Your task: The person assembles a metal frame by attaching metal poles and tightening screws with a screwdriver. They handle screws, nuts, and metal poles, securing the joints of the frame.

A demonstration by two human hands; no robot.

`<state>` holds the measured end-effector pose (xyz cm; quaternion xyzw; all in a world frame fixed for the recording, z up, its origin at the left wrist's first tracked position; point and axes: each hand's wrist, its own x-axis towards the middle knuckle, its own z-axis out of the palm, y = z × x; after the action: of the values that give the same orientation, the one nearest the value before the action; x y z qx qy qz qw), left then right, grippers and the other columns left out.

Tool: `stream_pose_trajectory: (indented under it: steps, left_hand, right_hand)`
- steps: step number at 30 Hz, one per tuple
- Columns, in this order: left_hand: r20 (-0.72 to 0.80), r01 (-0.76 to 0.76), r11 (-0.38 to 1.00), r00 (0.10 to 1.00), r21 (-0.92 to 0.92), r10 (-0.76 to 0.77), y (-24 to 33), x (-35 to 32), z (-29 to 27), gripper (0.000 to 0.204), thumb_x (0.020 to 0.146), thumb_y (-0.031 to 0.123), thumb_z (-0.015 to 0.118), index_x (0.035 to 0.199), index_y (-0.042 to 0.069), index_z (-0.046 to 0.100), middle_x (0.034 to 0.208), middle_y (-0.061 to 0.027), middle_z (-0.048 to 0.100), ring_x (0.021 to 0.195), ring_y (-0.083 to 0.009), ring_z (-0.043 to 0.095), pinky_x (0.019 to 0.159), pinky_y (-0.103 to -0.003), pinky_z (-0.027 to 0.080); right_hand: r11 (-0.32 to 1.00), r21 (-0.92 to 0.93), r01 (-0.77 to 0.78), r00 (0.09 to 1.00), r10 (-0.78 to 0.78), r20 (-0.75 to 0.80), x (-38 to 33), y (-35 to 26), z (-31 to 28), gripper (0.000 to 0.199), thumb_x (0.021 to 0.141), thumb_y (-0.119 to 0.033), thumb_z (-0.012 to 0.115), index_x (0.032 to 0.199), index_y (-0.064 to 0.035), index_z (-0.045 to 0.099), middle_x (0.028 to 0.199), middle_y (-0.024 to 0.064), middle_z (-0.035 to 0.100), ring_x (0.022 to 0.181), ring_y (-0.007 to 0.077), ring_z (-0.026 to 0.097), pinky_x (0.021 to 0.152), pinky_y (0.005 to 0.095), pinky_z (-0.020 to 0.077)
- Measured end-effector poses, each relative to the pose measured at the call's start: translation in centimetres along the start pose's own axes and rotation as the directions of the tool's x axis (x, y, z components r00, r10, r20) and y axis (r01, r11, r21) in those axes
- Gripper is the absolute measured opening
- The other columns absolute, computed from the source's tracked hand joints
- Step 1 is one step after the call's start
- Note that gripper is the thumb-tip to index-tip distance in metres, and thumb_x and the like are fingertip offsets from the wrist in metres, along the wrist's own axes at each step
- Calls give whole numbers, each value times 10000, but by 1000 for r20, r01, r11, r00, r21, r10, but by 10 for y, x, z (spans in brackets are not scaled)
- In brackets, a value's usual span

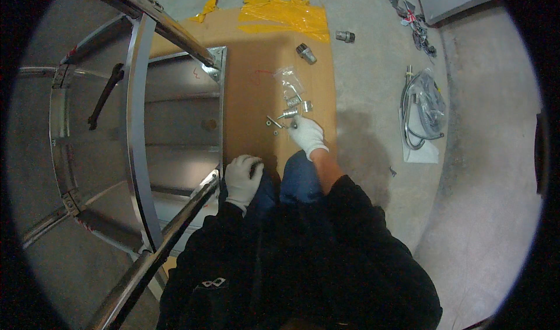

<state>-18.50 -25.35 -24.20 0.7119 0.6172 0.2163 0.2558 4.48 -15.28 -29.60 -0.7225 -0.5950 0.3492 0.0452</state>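
Observation:
My right hand (307, 134), in a white glove, reaches down to a cluster of small metal parts on a flat cardboard sheet (248, 114). Its fingertips are pinched together, and what they hold, if anything, is too small to name. Right at the fingers lie a silver cylindrical fitting (290, 113), a bolt (278, 122) and small nuts (276, 133). Just beyond are another fitting (307, 105) and a clear plastic bag (289, 80). My left hand (242, 178), also gloved in white, rests over my left knee beside the steel frame, fingers loosely bent, the thumb apart.
A stainless steel frame (139, 126) with round legs stands at the left. Past it lies a dark wrench (106, 95). Two threaded grey fittings (305, 54) lie ahead, near yellow tape (286, 16). To the right are bagged metal hoses (429, 102).

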Motion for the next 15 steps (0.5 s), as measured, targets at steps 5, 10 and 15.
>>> stream_pose_trajectory:
  steps: [5, 10, 15]
  left_hand:
    - [-3, -3, 1000, 1000, 13, 3, -2, -3, 6, 147, 821, 214, 690, 913, 101, 705, 971, -90, 665, 936, -313, 614, 810, -425, 473]
    - [11, -1, 1000, 1000, -7, 1, 4, 0, 1, 147, 816, 216, 697, 912, 105, 706, 968, -86, 665, 935, -308, 614, 810, -422, 472]
    - [24, 16, 1000, 1000, 8, -16, 4, 1, 3, 143, 808, 207, 706, 911, 107, 708, 963, -78, 667, 927, -302, 616, 806, -420, 472]
  right_hand:
    - [967, 206, -147, 974, 178, -140, 15, -6, -36, 295, 852, -323, 629, 1019, -86, 683, 928, 182, 697, 915, 365, 664, 785, 461, 514]
    - [966, -257, -4, 985, -40, -168, 61, -1, -35, 218, 823, -202, 610, 995, -112, 710, 975, 172, 691, 907, 361, 678, 805, 459, 532]
    - [949, -316, -13, 991, -29, -129, 80, -3, -35, 208, 801, -195, 619, 946, -85, 719, 965, 179, 685, 910, 372, 674, 812, 453, 532]
